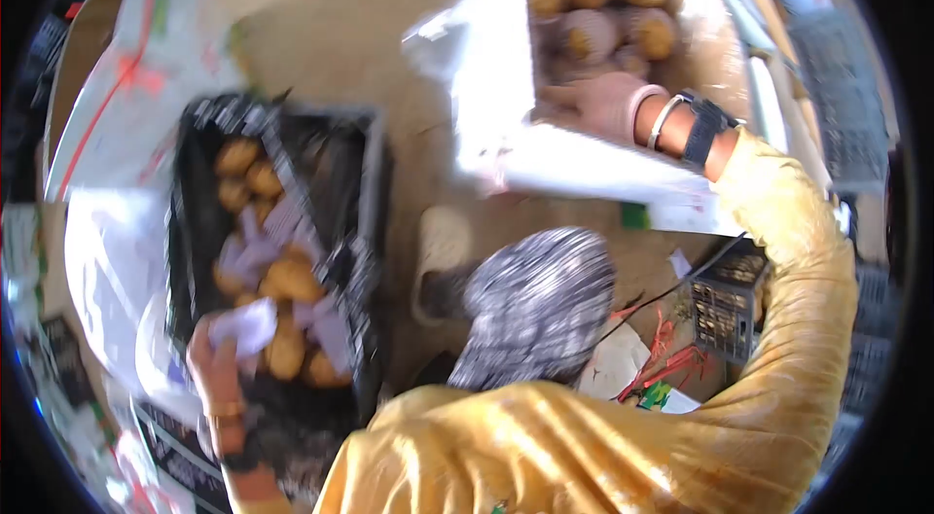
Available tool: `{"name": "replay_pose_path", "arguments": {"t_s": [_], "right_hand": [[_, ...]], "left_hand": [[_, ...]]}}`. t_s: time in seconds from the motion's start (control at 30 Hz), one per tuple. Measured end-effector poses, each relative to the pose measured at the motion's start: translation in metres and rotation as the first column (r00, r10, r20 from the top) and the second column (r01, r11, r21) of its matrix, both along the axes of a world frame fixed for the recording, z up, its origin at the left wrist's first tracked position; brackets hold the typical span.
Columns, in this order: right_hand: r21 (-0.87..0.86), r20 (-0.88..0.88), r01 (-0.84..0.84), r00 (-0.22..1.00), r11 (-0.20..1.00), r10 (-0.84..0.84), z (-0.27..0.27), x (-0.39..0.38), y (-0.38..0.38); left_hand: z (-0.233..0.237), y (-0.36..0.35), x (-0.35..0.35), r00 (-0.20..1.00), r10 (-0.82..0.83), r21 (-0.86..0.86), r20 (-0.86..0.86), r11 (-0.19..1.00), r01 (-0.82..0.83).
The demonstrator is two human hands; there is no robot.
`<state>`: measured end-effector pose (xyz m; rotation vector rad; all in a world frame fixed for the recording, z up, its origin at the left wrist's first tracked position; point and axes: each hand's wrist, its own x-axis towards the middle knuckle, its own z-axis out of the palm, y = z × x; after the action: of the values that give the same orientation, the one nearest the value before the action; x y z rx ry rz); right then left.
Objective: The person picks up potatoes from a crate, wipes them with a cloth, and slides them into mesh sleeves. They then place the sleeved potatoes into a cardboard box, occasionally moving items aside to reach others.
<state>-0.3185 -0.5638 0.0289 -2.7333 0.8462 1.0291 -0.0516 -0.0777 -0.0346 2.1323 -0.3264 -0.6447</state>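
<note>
My left hand (219, 363) is at the near left corner of a black crate (375, 174) lined with dark plastic. Its fingers are closed on a pale lilac sheet of paper (251, 324). Yellow-brown round fruits (289, 279) lie in the crate among more lilac papers (255, 251). On the other side, my right hand (608, 106), in a pinkish glove, reaches over the near wall of a white box (603, 159). Fruits in foam nets (589, 35) fill that box in rows just beyond the hand. Its fingertips are blurred and partly hidden.
A white sack with red lines (112, 115) and a white plastic bag (112, 271) stand left of the crate. At the lower right are a small dark basket (725, 305) and red string scraps (671, 358). Grey crates (842, 96) line the right edge.
</note>
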Motion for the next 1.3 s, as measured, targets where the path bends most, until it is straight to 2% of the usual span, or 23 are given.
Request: {"name": "replay_pose_path", "arguments": {"t_s": [0.03,0.1,0.13,0.2,0.23,0.3,0.33,0.37,0.43,0.47,0.53,0.6,0.7,0.73,0.8,0.87,0.93,0.97,1.0,1.07,1.13,1.2,1.3], "right_hand": [[-0.067,-0.155,-0.363,0.924,0.929,0.35,-0.006,0.005,-0.005],[-0.175,-0.245,-0.24,0.95,0.955,0.194,0.012,0.024,-0.002],[-0.464,0.103,-0.511,0.78,0.723,0.617,-0.006,0.003,-0.021],[-0.499,0.106,-0.132,0.972,0.856,0.212,0.049,0.056,0.031],[-0.482,0.315,-0.147,0.891,0.864,0.327,0.063,0.06,0.032],[-0.27,0.778,-0.075,0.57,0.96,0.264,0.086,0.072,0.057],[-0.047,0.941,-0.042,0.332,0.998,0.059,0.095,0.082,0.099],[0.319,0.903,-0.013,0.307,0.948,-0.299,0.101,0.093,0.132],[0.096,0.932,-0.319,0.361,0.943,0.028,0.083,0.123,0.178],[0.013,0.933,-0.519,0.314,0.855,0.177,0.053,0.152,0.183],[0.442,0.609,-0.198,0.783,0.875,-0.13,0.029,0.203,0.233],[0.413,0.593,-0.158,0.794,0.897,-0.133,-0.058,0.26,0.236],[-0.171,0.449,-0.205,0.854,0.964,0.262,-0.173,0.319,0.212],[-0.315,0.472,-0.319,0.765,0.894,0.439,-0.193,0.319,0.197],[-0.424,0.327,-0.313,0.822,0.85,0.466,-0.194,0.328,0.208],[-0.394,0.199,-0.275,0.906,0.877,0.374,-0.169,0.345,0.221],[-0.187,-0.018,-0.248,0.968,0.95,0.249,-0.143,0.364,0.234],[-0.177,-0.047,-0.331,0.944,0.927,0.328,-0.163,0.358,0.231],[-0.168,-0.246,-0.517,0.846,0.839,0.473,-0.163,0.348,0.24],[-0.334,-0.037,-0.488,0.862,0.806,0.506,-0.162,0.319,0.259],[-0.339,0.001,-0.412,0.899,0.846,0.439,-0.191,0.31,0.258],[-0.491,0.01,-0.331,0.923,0.806,0.386,-0.196,0.302,0.269],[-0.366,-0.036,-0.329,0.94,0.87,0.34,-0.187,0.306,0.256]], "left_hand": [[0.018,-0.01,-0.004,0.999,-0.034,0.078,0.04,0.996,0.031],[0.014,0.009,0.007,0.989,-0.079,0.07,0.125,0.995,0.071],[0.015,0.013,0.01,0.983,-0.092,0.034,0.156,0.996,0.088],[0.034,0.013,0.013,0.996,-0.002,-0.1,-0.09,0.995,-0.008],[0.033,0.016,0.016,0.983,0.039,-0.263,-0.179,0.961,-0.086],[0.022,0.029,0.029,0.93,-0.023,-0.594,-0.368,0.775,-0.216],[0.014,0.032,0.033,0.928,-0.012,-0.599,-0.373,0.767,-0.23],[0.006,0.032,0.037,0.979,-0.018,-0.541,-0.203,0.836,-0.097],[-0.014,0.043,0.05,0.819,-0.244,-0.82,-0.519,0.412,-0.397],[-0.009,0.041,0.045,0.813,-0.239,-0.819,-0.531,0.389,-0.421],[0.024,0.03,0.041,0.868,-0.075,-0.769,-0.49,0.507,-0.39],[0.026,0.042,0.044,0.86,-0.131,-0.793,-0.493,0.473,-0.383],[0.023,0.06,0.05,0.87,-0.012,-0.742,-0.493,0.529,-0.412],[0.024,0.064,0.052,0.865,0.003,-0.74,-0.502,0.516,-0.431],[0.024,0.067,0.057,0.88,0.035,-0.772,-0.474,0.464,-0.434],[0.031,0.064,0.057,0.886,0.062,-0.755,-0.46,0.497,-0.427],[0.032,0.06,0.061,0.873,0.047,-0.7,-0.486,0.577,-0.421],[0.031,0.06,0.061,0.875,0.045,-0.69,-0.481,0.596,-0.41],[0.03,0.06,0.062,0.873,0.039,-0.691,-0.487,0.594,-0.412],[0.029,0.059,0.06,0.89,0.018,-0.711,-0.455,0.595,-0.375],[0.03,0.059,0.058,0.912,0.054,-0.699,-0.406,0.624,-0.348],[0.032,0.06,0.055,0.938,0.072,-0.682,-0.34,0.667,-0.299],[0.028,0.057,0.05,0.961,0.068,-0.683,-0.267,0.69,-0.239]]}}
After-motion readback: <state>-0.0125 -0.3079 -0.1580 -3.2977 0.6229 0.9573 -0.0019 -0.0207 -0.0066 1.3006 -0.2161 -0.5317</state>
